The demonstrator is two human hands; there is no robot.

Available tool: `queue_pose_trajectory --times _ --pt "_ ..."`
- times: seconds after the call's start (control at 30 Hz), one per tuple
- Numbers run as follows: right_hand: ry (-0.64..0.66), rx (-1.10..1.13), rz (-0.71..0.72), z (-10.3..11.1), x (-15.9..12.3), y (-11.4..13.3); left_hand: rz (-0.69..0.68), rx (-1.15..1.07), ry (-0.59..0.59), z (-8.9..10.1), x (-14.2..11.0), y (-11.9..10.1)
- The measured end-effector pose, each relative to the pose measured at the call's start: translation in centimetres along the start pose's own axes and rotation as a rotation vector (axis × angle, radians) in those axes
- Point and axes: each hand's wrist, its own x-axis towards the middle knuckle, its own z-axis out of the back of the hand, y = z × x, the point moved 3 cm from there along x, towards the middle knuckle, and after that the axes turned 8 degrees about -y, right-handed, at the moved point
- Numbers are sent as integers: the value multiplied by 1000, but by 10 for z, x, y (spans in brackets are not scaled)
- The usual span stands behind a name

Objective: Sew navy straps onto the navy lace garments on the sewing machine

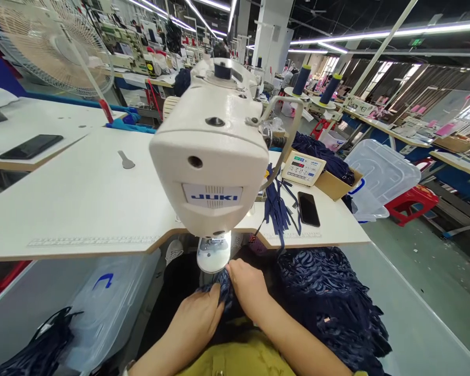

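Note:
A white sewing machine point(209, 162) stands head-on before me, its metal plate point(214, 256) jutting out below the head. Close under that plate, a piece of dark navy ruffled fabric point(227, 293) is gathered between my hands. My left hand point(199, 316) pinches the fabric from the left, thumb on top. From the right, my right hand point(247, 284) grips its upper edge with fingers curled, close to the plate. The needle area is hidden behind the plate and machine head.
On the table's right lie navy strips point(277, 206), a phone point(308, 209) and a control panel point(303, 168). A pile of navy ruffled fabric point(332, 297) is at my right. Left are a clear bin lid point(105, 297), another phone point(31, 147), a metal piece point(126, 160) and a fan point(58, 49).

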Motion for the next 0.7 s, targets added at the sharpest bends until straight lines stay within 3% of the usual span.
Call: queue_pose_trajectory --times 0.13,0.2,0.27,0.3,0.33,0.43,0.5,0.6,0.7 --pt "260 237 145 34 8 10 35 -292 -132 29 -4 10" --pt "388 411 257 55 12 22 12 -532 -78 47 -4 13" --pt "412 518 307 73 18 33 18 -650 1 63 -2 15" --pt "365 521 286 78 23 35 43 -632 -33 70 0 18" --pt "287 496 242 82 29 37 64 -557 -133 79 2 21" --pt "65 399 66 79 44 35 27 -133 -588 99 6 25" --pt "17 420 -74 71 48 32 -113 53 -733 102 7 22" --pt "23 597 -311 59 49 26 -365 71 -633 95 10 16" --pt "62 859 -479 51 50 20 -408 110 -504 88 11 12"
